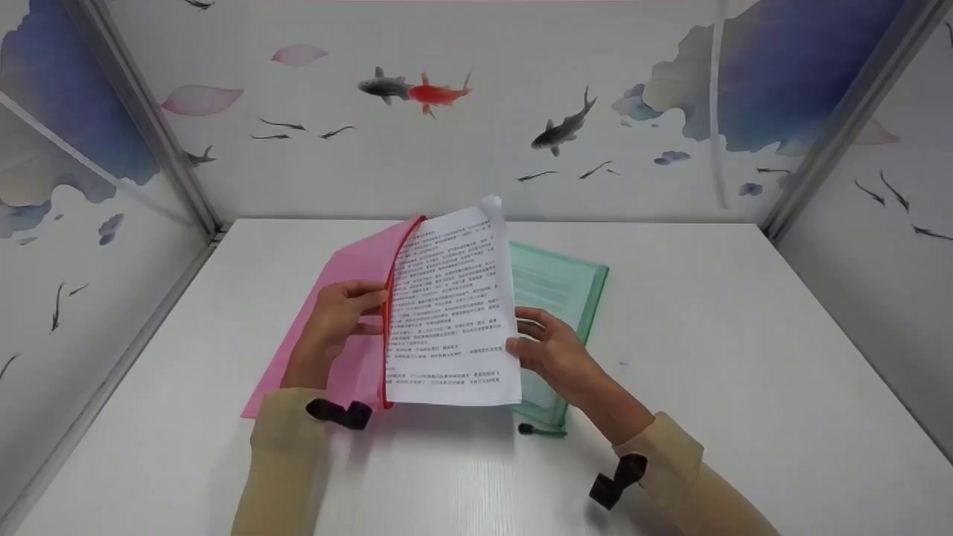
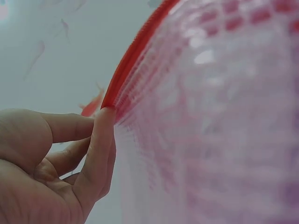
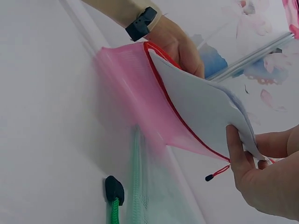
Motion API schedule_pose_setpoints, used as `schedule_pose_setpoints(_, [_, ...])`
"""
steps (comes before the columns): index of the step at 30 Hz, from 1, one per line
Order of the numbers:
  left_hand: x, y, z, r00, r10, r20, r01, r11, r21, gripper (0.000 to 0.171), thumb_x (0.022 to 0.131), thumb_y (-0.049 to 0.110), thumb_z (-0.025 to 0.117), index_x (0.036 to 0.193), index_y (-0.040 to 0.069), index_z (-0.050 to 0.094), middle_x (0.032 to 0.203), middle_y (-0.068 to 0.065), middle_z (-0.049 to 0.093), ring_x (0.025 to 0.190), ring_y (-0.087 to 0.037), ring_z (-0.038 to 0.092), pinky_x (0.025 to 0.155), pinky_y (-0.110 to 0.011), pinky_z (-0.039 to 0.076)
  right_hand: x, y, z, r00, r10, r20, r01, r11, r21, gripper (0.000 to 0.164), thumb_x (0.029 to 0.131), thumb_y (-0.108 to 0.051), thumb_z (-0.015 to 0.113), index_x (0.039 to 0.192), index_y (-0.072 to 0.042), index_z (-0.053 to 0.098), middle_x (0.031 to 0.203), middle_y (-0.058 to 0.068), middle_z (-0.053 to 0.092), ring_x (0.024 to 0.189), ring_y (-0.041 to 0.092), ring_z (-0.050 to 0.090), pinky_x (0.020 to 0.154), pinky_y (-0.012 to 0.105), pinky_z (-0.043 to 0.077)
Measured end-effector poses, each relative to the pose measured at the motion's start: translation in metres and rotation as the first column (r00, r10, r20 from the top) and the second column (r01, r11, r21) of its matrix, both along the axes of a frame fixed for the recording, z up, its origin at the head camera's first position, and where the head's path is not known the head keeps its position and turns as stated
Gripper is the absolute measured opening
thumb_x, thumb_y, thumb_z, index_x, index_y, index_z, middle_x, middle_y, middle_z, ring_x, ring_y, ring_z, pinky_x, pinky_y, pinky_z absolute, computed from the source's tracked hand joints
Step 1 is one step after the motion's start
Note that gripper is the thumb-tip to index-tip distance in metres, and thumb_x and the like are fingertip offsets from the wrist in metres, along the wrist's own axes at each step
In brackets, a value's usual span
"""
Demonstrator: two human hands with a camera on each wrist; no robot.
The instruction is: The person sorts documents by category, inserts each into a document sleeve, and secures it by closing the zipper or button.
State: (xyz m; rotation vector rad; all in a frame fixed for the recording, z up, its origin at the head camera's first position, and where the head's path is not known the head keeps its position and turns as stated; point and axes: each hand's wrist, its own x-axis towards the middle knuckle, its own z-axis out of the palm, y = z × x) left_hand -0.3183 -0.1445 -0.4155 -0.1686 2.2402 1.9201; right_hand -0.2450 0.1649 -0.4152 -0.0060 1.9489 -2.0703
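A pink mesh zipper pouch [image 1: 335,275] is tilted up above the table, its red-zipped opening [image 2: 135,51] facing right. My left hand [image 1: 331,316] pinches the edge of that opening between thumb and fingers. Several sheets of printed paper [image 1: 450,320] stand partly inside the pouch and stick out to the right. At their outer edge, my right hand [image 1: 555,353] grips the sheets, with thumb and fingers on opposite faces, as the right wrist view shows. A zipper pull [image 3: 210,178] dangles from the pouch's end. The pouch hides the sheets' inner part.
A green zipper pouch [image 1: 584,298] lies flat on the white table [image 1: 707,372], partly beneath the papers and right hand. Its dark-tipped pull [image 3: 114,190] points toward the near edge. Printed wall panels [image 1: 476,164] with fish enclose the table's back and sides.
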Motion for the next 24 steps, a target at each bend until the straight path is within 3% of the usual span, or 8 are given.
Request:
schedule_pose_setpoints(11, [0.001,0.001,0.002,1.000,0.020,0.001,-0.020,1.000,-0.005,0.038,0.094,0.031,0.069,0.129,0.015,0.067,0.128,-0.010,0.067,0.105,-0.029,0.070,0.082,-0.034,0.063,-0.001,0.005,-0.001,0.999,0.016,0.039,-0.018,0.997,0.074,0.049,0.099,-0.012,0.055,0.147,-0.013,0.043,0.140,0.012,0.059,0.111,0.024,0.066,0.089,0.037,0.059])
schedule_pose_setpoints(24, [0.002,0.001,0.003,1.000,0.017,-0.012,-0.017,0.999,0.031,0.036,0.095,0.029,0.068,0.128,0.014,0.067,0.127,-0.012,0.067,0.105,-0.032,0.070,0.081,-0.035,0.063,0.000,-0.005,-0.001,0.999,0.043,0.018,-0.044,0.998,0.045,0.054,0.098,-0.007,0.060,0.148,-0.012,0.042,0.142,0.014,0.056,0.112,0.024,0.067,0.089,0.038,0.060])
